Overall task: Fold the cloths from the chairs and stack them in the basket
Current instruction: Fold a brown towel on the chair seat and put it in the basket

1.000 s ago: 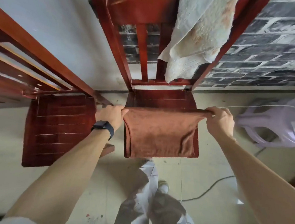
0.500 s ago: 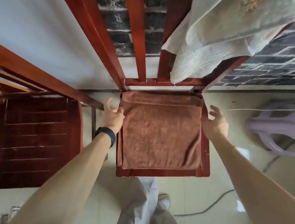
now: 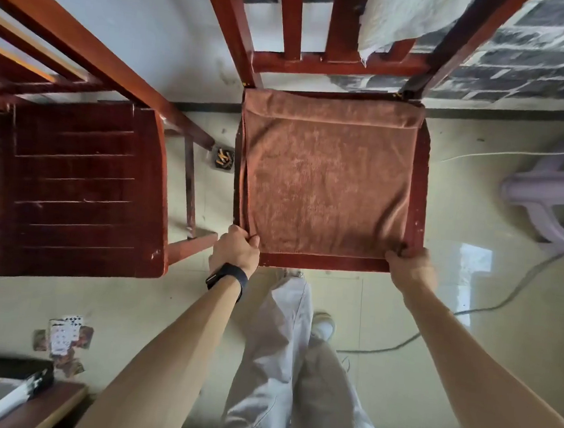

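So the brown cloth (image 3: 327, 183) lies flat on the chair seat (image 3: 418, 197), not folded up yet. My left hand (image 3: 235, 254) and right hand (image 3: 408, 267) each pinch a near corner. A white cloth (image 3: 394, 16) hangs on the chair back. I see no basket. Open floor (image 3: 435, 310) is behind me.

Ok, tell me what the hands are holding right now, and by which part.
Both hold the brown cloth on the chair seat: left hand pinches its near left corner, right hand its near right corner.
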`<state>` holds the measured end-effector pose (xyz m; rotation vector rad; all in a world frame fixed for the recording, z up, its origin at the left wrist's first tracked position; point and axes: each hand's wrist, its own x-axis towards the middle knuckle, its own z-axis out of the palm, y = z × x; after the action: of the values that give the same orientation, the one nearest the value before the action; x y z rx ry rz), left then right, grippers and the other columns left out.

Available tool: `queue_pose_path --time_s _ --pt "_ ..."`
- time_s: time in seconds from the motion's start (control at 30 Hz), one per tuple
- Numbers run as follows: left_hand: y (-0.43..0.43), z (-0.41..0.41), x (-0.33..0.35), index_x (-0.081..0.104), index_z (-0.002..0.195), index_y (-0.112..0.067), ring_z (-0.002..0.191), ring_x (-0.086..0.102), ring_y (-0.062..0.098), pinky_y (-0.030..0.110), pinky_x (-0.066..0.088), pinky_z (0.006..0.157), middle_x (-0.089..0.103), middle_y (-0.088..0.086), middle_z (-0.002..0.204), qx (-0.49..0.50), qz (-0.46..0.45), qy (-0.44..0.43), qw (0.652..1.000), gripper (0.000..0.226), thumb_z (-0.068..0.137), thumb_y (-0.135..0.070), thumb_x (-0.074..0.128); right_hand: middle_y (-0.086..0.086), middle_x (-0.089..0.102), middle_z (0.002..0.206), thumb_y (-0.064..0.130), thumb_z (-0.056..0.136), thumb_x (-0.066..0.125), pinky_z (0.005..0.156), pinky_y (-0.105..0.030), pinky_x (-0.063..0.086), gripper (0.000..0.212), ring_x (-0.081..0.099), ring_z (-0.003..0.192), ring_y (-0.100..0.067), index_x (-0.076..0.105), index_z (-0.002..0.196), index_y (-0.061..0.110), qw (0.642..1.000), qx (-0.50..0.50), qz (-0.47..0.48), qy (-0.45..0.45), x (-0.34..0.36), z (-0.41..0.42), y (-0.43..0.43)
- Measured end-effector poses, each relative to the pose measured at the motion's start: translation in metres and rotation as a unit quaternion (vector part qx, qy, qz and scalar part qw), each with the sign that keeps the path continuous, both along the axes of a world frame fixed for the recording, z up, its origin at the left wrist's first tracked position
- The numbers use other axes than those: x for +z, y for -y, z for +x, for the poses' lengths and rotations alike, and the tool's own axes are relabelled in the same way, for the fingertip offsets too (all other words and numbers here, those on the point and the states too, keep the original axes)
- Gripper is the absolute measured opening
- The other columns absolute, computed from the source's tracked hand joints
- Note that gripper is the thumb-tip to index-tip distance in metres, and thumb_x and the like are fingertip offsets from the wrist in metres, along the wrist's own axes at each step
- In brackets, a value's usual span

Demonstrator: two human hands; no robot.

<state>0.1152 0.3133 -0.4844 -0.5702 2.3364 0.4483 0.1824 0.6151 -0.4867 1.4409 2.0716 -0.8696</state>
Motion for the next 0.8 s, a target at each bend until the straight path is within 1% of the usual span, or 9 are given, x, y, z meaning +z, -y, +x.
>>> queue_pose_path --time_s 0.13,0.27,0.37,0.43,0.5,0.6,0.67,0.73,0.8 --pt "0.002 0.002 0.007 0.059 0.106 -0.024 0.092 0.067 0.031 0.043 0.057 0.077 0.071 0.003 0.095 -0.038 -0.032 -0.025 0.998 0.021 0.098 -0.042 0.050 -0.011 0.074 0.094 0.025 0.080 0.072 0.087 -0.049 0.057 0.017 0.070 0.094 -0.036 0.056 0.079 0.026 0.995 -0.076 -0.041 -0.042 0.002 0.001 -0.007" --pt "0.007 0.005 0.019 0.063 0.107 -0.027 0.091 0.068 0.029 0.039 0.058 0.073 0.072 0.002 0.094 -0.056 -0.051 -0.063 0.995 0.021 0.097 -0.043 0.053 -0.008 0.073 0.084 0.019 0.080 0.064 0.069 -0.039 0.058 0.012 0.072 0.086 -0.033 0.056 0.087 0.025 0.988 -0.123 -0.048 -0.084 0.007 0.000 -0.013" --pt "0.011 0.004 0.028 0.068 0.109 -0.022 0.100 0.066 0.031 0.038 0.055 0.079 0.073 0.004 0.106 -0.029 -0.026 -0.058 0.998 0.025 0.096 -0.040 0.056 -0.014 0.071 0.080 0.011 0.081 0.062 0.080 -0.047 0.062 0.012 0.071 0.074 -0.031 0.064 0.092 0.014 0.981 -0.161 -0.083 -0.063 0.014 -0.001 -0.019" --pt "0.013 -0.001 0.036 0.072 0.102 -0.018 0.100 0.066 0.033 0.037 0.054 0.080 0.073 0.006 0.105 -0.037 -0.014 -0.032 0.999 0.028 0.096 -0.040 0.055 -0.014 0.069 0.076 0.008 0.086 0.063 0.071 -0.039 0.062 0.013 0.067 0.062 -0.025 0.069 0.097 0.008 0.975 -0.182 -0.112 -0.057 0.026 -0.005 -0.021" --pt "0.017 -0.013 0.047 0.073 0.093 -0.016 0.097 0.065 0.035 0.034 0.053 0.078 0.074 0.009 0.098 -0.044 -0.009 -0.033 0.998 0.030 0.096 -0.039 0.055 -0.008 0.067 0.071 0.010 0.089 0.065 0.055 -0.027 0.056 0.011 0.063 0.053 -0.015 0.070 0.100 0.011 0.968 -0.194 -0.129 -0.090 0.043 -0.012 -0.023" --pt "0.027 -0.034 0.059 0.067 0.104 -0.014 0.094 0.069 0.033 0.033 0.055 0.075 0.073 0.012 0.101 0.041 0.054 -0.108 0.992 0.029 0.099 -0.038 0.051 -0.001 0.069 0.074 0.013 0.093 0.066 0.055 -0.023 0.055 0.005 0.068 0.060 -0.011 0.068 0.096 0.016 0.920 -0.260 -0.196 -0.218 0.071 -0.022 -0.028" --pt "0.032 -0.036 0.063 0.061 0.102 -0.015 0.074 0.073 0.019 0.024 0.056 0.056 0.073 0.007 0.094 0.142 0.138 -0.170 0.965 0.022 0.100 -0.035 0.051 0.001 0.070 0.074 0.014 0.093 0.068 0.062 -0.024 0.058 0.003 0.070 0.067 -0.012 0.068 0.092 0.016 0.892 -0.272 -0.221 -0.285 0.080 -0.022 -0.031" --pt "0.033 -0.027 0.061 0.058 0.099 -0.019 0.071 0.073 0.018 0.023 0.055 0.054 0.072 0.003 0.086 0.156 0.138 -0.186 0.960 0.016 0.100 -0.034 0.053 0.001 0.071 0.073 0.015 0.091 0.069 0.059 -0.024 0.058 0.003 0.069 0.064 -0.012 0.070 0.090 0.018 0.910 -0.236 -0.199 -0.277 0.073 -0.016 -0.028" --pt "0.033 -0.010 0.047 0.061 0.100 -0.016 0.079 0.073 0.028 0.037 0.059 0.069 0.073 0.007 0.090 0.142 0.106 -0.143 0.974 0.019 0.099 -0.033 0.053 -0.003 0.072 0.077 0.017 0.090 0.070 0.065 -0.031 0.061 0.005 0.070 0.066 -0.018 0.070 0.090 0.021 0.952 -0.172 -0.142 -0.210 0.052 -0.005 -0.020"
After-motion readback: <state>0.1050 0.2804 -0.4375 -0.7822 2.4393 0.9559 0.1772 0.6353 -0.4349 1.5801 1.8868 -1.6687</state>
